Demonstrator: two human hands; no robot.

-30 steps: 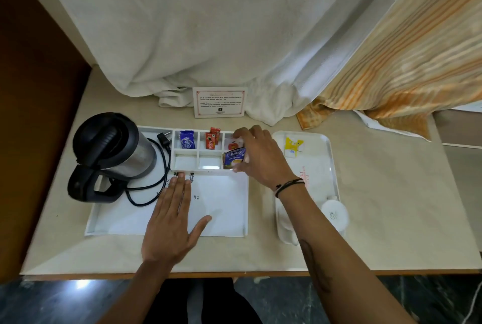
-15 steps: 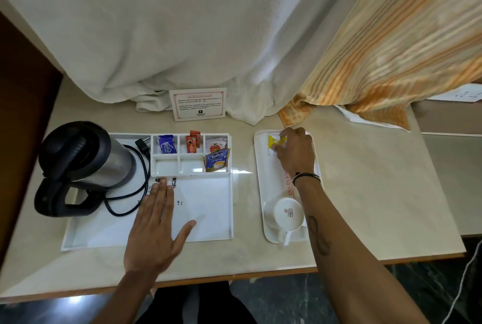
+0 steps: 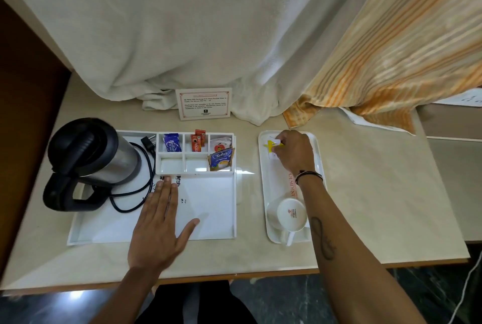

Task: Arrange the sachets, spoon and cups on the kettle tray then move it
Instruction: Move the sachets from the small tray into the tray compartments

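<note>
A white kettle tray (image 3: 214,219) lies on the beige table with a black and steel kettle (image 3: 88,159) at its left. Its back compartments hold a blue sachet (image 3: 172,142), red sachets (image 3: 197,141) and a Tetley tea sachet (image 3: 221,159). My left hand (image 3: 161,222) rests flat and open on the tray floor. To the right, a narrow white tray (image 3: 317,151) carries an upturned white cup (image 3: 289,213). My right hand (image 3: 293,154) is at that tray's far end, fingers closed on a yellow and white sachet (image 3: 270,145). No spoon is visible.
A white cloth (image 3: 195,36) and a striped orange curtain (image 3: 391,50) hang onto the table's back. A printed card (image 3: 204,103) stands behind the kettle tray. The kettle's black cord (image 3: 146,167) loops on the tray. A dark wooden wall (image 3: 23,89) borders the left.
My right hand left the Tetley sachet in the kettle tray's compartment and moved right to the narrow tray, closing on the yellow sachet. The left hand stayed flat.
</note>
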